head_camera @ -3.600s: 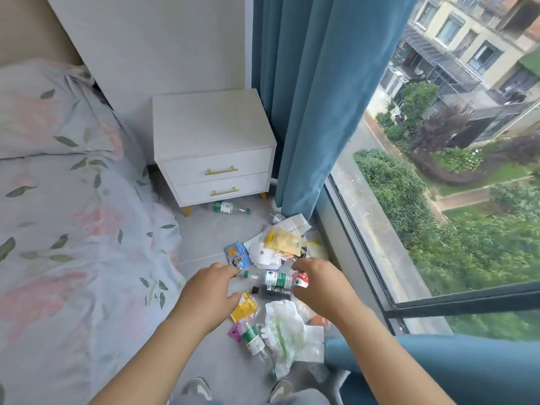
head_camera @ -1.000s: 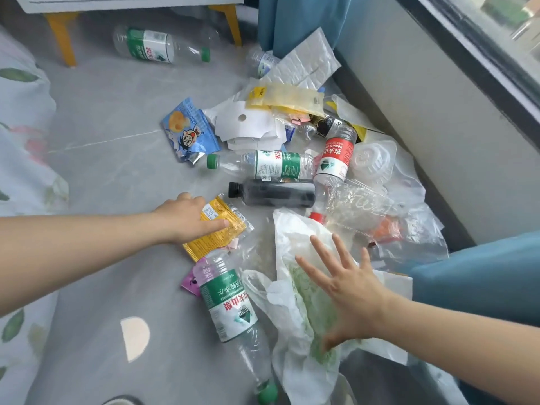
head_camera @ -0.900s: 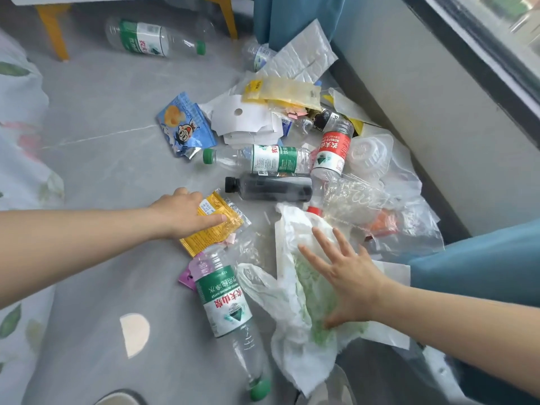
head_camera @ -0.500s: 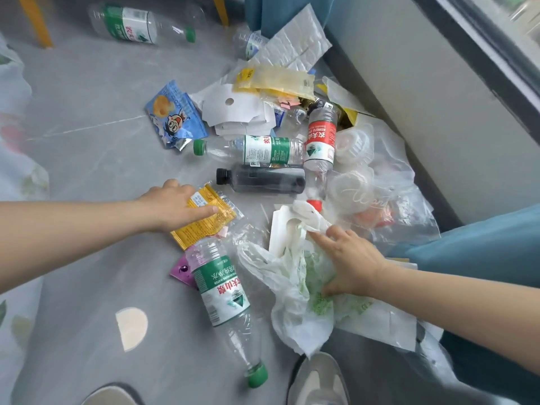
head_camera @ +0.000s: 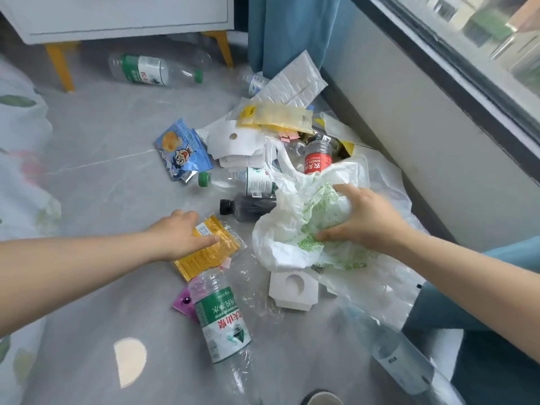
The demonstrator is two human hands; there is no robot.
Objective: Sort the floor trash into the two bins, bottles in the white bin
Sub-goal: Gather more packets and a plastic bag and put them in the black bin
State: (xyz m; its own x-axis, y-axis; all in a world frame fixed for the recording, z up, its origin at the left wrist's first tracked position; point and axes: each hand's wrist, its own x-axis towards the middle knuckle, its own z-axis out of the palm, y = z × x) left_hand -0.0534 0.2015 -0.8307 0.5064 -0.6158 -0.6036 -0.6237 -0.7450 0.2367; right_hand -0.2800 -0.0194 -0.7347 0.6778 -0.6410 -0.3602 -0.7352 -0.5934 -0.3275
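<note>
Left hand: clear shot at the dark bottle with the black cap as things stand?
Probably yes. The dark bottle lies just beyond the left hand, cap end bare; only its far end is covered by the white plastic bag the right hand grips.

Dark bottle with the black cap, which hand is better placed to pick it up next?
Probably left. The left hand rests flat on the yellow wrapper, near the dark bottle; the right hand grips the white bag, which covers the bottle's far end.

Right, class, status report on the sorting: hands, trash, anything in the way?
Left hand rests on yellow wrapper. Right hand grips white plastic bag. Bag overlaps dark bottle; green-label bottle on floor; bins out of view.
</note>
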